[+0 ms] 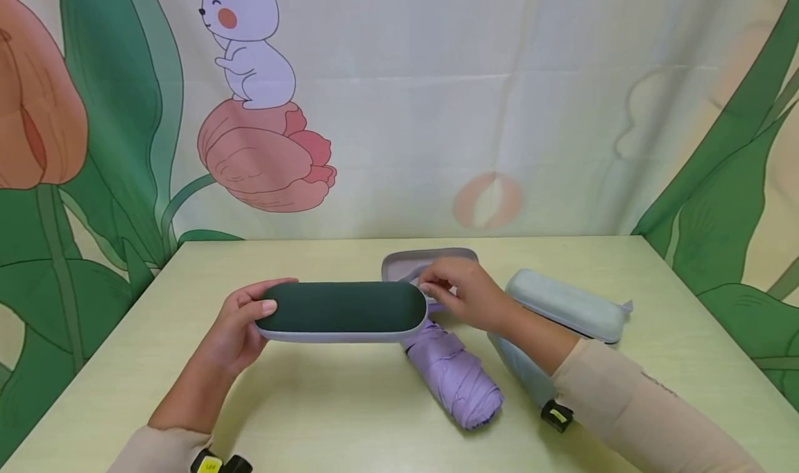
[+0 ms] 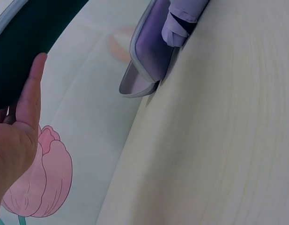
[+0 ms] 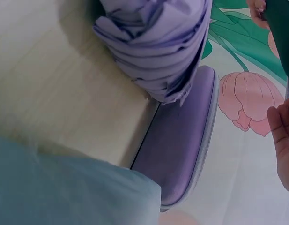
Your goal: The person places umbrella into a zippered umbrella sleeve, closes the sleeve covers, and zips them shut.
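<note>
My left hand (image 1: 240, 317) holds the left end of a long, rounded dark green case (image 1: 343, 306) above the table, thumb on its top face. A pale grey edge runs round the case. At its right end, the thumb and forefinger of my right hand (image 1: 468, 291) pinch the edge; a small part there, perhaps a zip pull, is too small to tell. Below that hand lies a folded lilac umbrella (image 1: 458, 379). Its far end meets an opened purple case (image 3: 177, 140), whose grey-lined half (image 1: 431, 258) shows behind my right hand.
Right of the umbrella, a pale blue case (image 1: 564, 303) lies on the table (image 1: 324, 417), partly behind my right forearm. Another pale blue piece (image 1: 521, 369) lies under it; its kind is unclear. A printed curtain (image 1: 399, 133) hangs behind the table's far edge.
</note>
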`<state>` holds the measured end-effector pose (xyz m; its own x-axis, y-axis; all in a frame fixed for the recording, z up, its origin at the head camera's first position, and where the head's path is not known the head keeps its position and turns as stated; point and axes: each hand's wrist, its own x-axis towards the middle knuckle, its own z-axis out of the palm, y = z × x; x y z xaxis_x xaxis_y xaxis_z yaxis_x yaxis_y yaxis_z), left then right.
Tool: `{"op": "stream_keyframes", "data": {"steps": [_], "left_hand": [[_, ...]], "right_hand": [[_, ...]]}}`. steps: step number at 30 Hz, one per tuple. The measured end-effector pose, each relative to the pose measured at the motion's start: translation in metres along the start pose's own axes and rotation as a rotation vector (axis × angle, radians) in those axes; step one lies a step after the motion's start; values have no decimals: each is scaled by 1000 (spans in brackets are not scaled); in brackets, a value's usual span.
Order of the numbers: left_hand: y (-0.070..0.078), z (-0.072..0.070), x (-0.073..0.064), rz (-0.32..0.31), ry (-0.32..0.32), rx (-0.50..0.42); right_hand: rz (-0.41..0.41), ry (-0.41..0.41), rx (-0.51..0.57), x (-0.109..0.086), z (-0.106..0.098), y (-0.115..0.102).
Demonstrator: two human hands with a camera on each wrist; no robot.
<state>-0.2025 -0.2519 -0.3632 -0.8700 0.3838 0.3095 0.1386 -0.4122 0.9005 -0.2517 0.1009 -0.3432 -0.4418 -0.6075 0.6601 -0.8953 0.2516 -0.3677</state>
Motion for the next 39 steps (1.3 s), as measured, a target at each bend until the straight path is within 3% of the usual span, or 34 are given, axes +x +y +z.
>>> {"op": "stream_keyframes", "data": {"steps": [7,12,16,25,30,35,39], "left_hand": [[-5,-1,1,-19,-89,-22],[-4,-1,-1,-10,-53,7],[-2,2,-2,6,-18,46],[-1,-2,-10,-11,26,51],[1,-9,-16,8,68,73],[4,-17,-24,14,120,95],[4,-26,-29,17,160,98]], "right_hand": [[86,-36,167,0,9,-5],[144,-72,235,2,7,-7],[192,-114,228,4,2,-8],[233,-237,123,-6,-5,-10],[214,-300,46,-12,-9,-14],[196,-343,-84,-15,-11,-21],[227,-353,-190,-22,-13,-24]]}}
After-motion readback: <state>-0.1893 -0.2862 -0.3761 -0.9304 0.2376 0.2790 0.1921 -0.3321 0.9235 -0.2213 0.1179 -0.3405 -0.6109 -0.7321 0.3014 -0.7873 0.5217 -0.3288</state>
